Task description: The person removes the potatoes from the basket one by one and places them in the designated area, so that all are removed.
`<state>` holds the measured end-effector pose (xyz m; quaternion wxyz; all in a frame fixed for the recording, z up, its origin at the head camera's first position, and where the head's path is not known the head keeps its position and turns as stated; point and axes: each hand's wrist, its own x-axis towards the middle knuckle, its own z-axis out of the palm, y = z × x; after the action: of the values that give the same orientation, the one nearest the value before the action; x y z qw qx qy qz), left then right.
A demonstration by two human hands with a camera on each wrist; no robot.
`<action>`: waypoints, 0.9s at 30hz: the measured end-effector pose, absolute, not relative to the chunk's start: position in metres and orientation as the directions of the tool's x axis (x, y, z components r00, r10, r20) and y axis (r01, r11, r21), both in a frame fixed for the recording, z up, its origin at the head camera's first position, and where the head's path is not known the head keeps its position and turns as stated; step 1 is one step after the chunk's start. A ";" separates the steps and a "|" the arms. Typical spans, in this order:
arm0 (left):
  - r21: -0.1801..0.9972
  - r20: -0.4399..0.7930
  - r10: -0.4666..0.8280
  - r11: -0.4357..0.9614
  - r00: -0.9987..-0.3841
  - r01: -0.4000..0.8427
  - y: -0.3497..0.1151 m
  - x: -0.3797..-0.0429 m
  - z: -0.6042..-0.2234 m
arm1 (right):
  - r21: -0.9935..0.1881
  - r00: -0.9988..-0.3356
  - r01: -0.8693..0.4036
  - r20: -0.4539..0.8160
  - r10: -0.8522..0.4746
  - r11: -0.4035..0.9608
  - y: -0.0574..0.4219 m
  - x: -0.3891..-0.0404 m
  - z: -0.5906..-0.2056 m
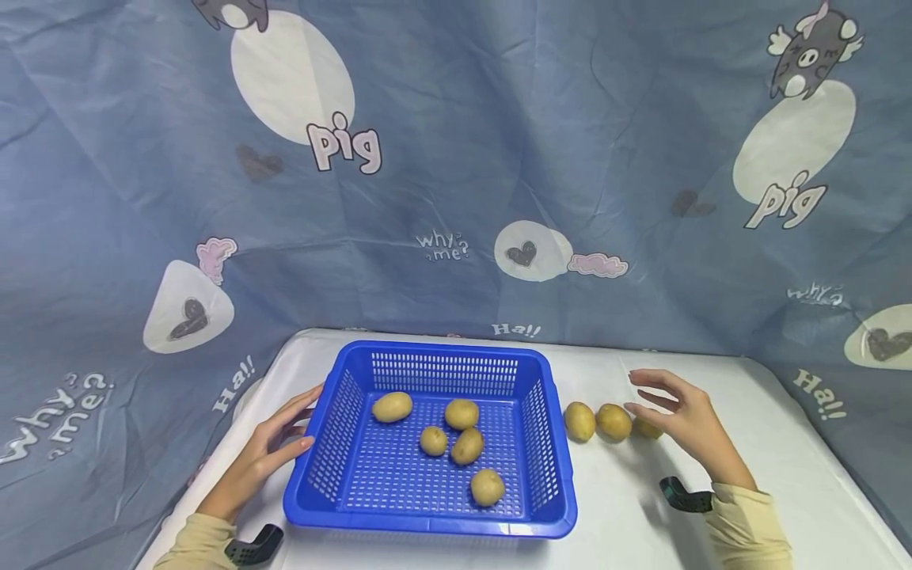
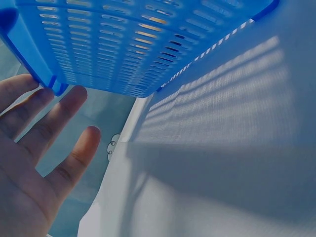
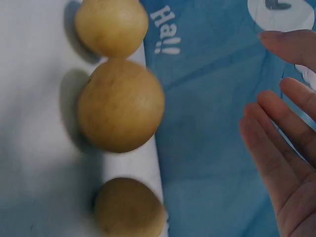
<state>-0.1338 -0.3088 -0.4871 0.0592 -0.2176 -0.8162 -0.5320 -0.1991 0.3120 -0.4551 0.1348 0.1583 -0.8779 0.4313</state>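
A blue plastic basket (image 1: 427,518) with slotted walls stands on the table and holds several potatoes (image 1: 467,446). At its left rim is my left hand (image 1: 265,455), fingers extended; in the left wrist view the fingertips (image 2: 74,96) touch the rim from outside. To the right of the basket, three loose potatoes lie in a row: one near the wall (image 1: 580,421), a middle one (image 1: 614,423) and a third (image 1: 647,430) partly hidden by my right hand (image 1: 687,416). That hand hovers over the row's right end, fingers spread and nothing in them.
A white cloth covers the table (image 1: 755,443). Behind it and at both sides hangs a blue printed curtain (image 1: 442,158). Dark wrist devices (image 1: 255,546) sit at both cuffs, near the table.
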 end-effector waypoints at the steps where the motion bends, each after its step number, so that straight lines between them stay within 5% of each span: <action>1: 0.843 0.329 0.293 0.338 -0.898 0.419 -0.309 -0.134 -0.488 | -0.713 -0.908 -0.409 0.380 -0.177 0.570 0.309 -0.200 -0.453; 27: 0.840 0.322 0.286 0.353 -0.903 0.411 -0.309 -0.134 -0.488 | -0.721 -0.842 -0.530 0.383 -0.380 0.447 0.243 -0.213 -0.417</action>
<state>-0.1341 -0.3094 -0.4882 0.0596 -0.2124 -0.8204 -0.5275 -0.2126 0.2435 -0.4168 0.0827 0.2688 -0.8466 0.4519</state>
